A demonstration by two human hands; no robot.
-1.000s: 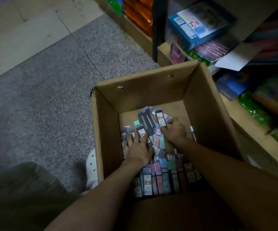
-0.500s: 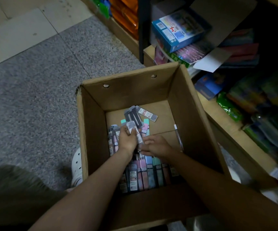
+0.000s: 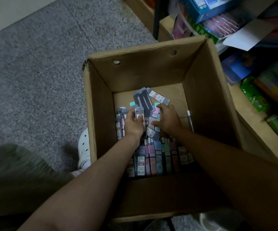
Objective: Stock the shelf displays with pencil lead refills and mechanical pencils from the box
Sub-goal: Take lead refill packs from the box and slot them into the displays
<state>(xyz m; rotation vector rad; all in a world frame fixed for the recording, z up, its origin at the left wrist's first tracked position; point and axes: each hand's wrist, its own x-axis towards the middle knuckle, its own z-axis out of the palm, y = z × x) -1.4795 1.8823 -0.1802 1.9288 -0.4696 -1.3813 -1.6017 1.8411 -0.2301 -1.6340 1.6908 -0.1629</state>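
- The left hand [image 3: 135, 125] grips a small clear-and-grey refill pack [image 3: 139, 114], thumb pressed on its face, fingers curled behind, and holds it upright just above the heap.
- The right hand [image 3: 167, 120] reaches into the loose packs just beside it, fingers curled round the edges of a pale pink and mint pack [image 3: 155, 116]; it looks like a grasp, though the fingertips are partly hidden.
- Both hands work deep inside the open brown cardboard box [image 3: 143, 72] standing on the grey speckled floor [image 3: 35, 72].
- More flat packs in pastel colours [image 3: 158, 155] stand in a row against the near wall, and a slim pencil with a white tip [image 3: 190, 120] lies along the right wall.
- To do this step well, I would square the picked packs into one stack in the left hand, labels facing the same way, before lifting out.
- The wooden shelf with coloured stock [image 3: 260, 127] is just beside the box on the right, so the carry is short.
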